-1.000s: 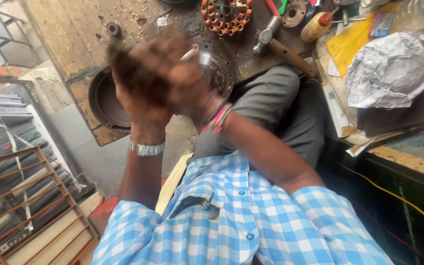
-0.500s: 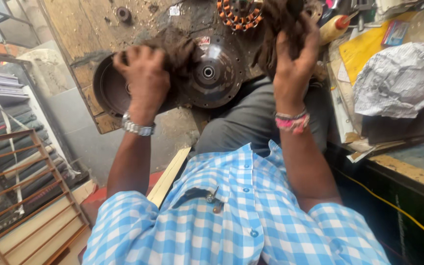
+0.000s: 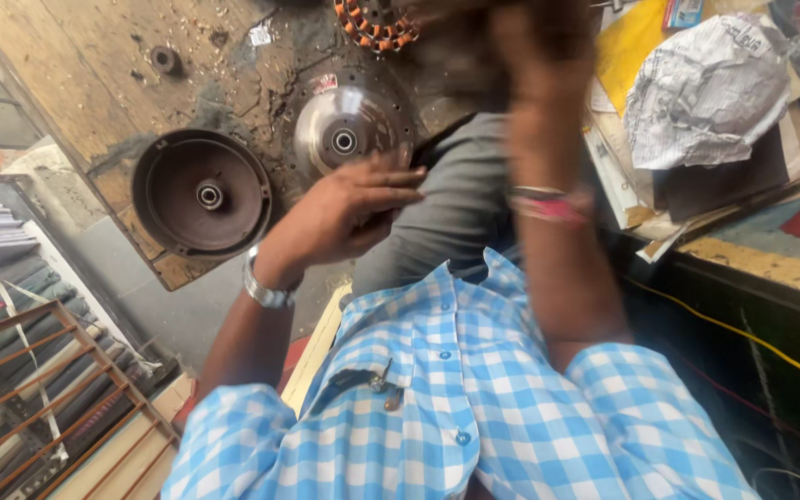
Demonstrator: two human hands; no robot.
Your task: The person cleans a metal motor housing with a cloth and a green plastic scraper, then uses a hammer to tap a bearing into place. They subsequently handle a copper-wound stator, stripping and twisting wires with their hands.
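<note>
- Your left hand (image 3: 344,213) hovers loosely open, holding nothing, just below the shiny round metal motor cover (image 3: 349,130).
- Your right hand (image 3: 520,46), raised right of that cover, is blurred; I cannot tell its grip.
- Steady it before reaching.

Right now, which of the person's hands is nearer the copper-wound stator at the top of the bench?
Right. The right hand, blurred, is raised just beside the stator; the left hand hangs lower, below the silver motor cover.
</note>
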